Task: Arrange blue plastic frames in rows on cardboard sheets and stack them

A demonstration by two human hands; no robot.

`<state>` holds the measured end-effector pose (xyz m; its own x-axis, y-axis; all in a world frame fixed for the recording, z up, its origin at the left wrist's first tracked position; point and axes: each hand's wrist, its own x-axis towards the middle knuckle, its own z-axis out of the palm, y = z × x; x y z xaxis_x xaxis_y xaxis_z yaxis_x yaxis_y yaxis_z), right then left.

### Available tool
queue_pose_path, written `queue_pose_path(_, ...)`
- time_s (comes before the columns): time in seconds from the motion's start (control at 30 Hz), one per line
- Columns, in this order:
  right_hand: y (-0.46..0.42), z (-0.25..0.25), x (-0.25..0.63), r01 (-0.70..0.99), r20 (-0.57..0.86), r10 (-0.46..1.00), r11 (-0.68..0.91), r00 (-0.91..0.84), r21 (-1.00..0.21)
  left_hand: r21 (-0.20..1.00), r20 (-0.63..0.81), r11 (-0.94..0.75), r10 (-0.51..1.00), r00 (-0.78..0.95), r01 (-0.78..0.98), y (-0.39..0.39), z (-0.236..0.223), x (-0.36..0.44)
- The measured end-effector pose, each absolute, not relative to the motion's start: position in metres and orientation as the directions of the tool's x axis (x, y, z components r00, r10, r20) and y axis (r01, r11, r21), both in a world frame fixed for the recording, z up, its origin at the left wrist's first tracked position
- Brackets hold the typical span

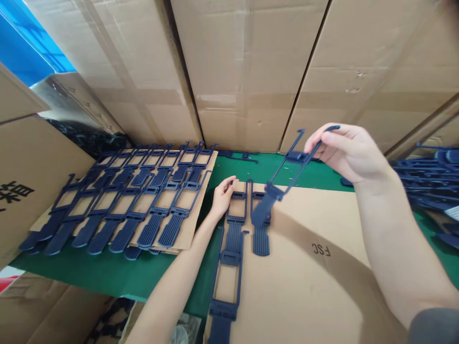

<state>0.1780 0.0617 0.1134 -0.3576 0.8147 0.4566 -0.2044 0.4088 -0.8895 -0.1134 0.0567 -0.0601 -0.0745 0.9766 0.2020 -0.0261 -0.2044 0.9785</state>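
Note:
My right hand is closed around one long arm of a dark blue plastic frame, which hangs tilted above a cardboard sheet. Its flat paddle end points down and left, overlapping another frame lying beneath. My left hand rests at the sheet's far left corner, its thumb and finger pinched at the upper end of a lying plastic frame with a ribbed paddle. Nearer to me, a further such frame lies along the sheet's left edge.
To the left, a stack of cardboard carries rows of the same frames. More pieces are heaped at the right. Tall cartons wall off the back of the green table. Another carton stands at the left.

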Motion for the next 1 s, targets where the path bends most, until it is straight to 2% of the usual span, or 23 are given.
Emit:
queue_pose_path(0.1, 0.058, 0.107, 0.161, -0.093, 0.313, 0.709, 0.332, -0.631, -0.939, 0.980, 0.199, -0.201, 0.978, -0.070, -0.017, 0.056, -0.060, -0.113)
queue_pose_path(0.17, 0.058, 0.101, 0.151, -0.014, 0.212, 0.637, 0.302, -0.741, -0.953, 0.979, 0.201, -0.203, 0.977, -0.072, -0.011, 0.056, -0.059, -0.112)
queue_pose_path(0.23, 0.060, 0.095, 0.142, 0.022, 0.154, 0.608, 0.271, -0.779, -0.962, 0.978, 0.208, -0.209, 0.975, -0.079, -0.004, 0.057, -0.059, -0.112)
queue_pose_path(0.4, 0.066, 0.083, 0.136, 0.132, -0.001, 0.644, 0.156, -0.765, -0.979, 0.977, 0.212, -0.213, 0.974, -0.084, -0.002, 0.058, -0.060, -0.112)
queue_pose_path(0.5, 0.069, 0.080, 0.138, 0.207, -0.065, 0.585, 0.179, -0.809, -0.962, 0.976, 0.216, -0.217, 0.972, -0.091, 0.001, 0.058, -0.061, -0.111)
queue_pose_path(0.63, 0.067, 0.079, 0.139, 0.097, -0.007, 0.448, 0.179, -0.894, -0.979, 0.977, 0.214, -0.215, 0.973, -0.089, 0.003, 0.056, -0.059, -0.108)
queue_pose_path(0.77, 0.056, 0.090, 0.141, -0.012, 0.121, 0.483, 0.222, -0.867, -0.975, 0.977, 0.213, -0.213, 0.974, -0.076, 0.004, 0.053, -0.055, -0.107)
queue_pose_path(0.9, 0.037, 0.114, 0.151, 0.148, 0.147, 0.614, 0.402, -0.775, -0.903, 0.977, 0.215, -0.215, 0.974, -0.069, 0.002, 0.052, -0.054, -0.107)
queue_pose_path(1.0, 0.029, 0.129, 0.159, 0.281, 0.283, 0.706, 0.569, -0.649, -0.773, 0.977, 0.214, -0.215, 0.975, -0.060, -0.005, 0.052, -0.055, -0.107)
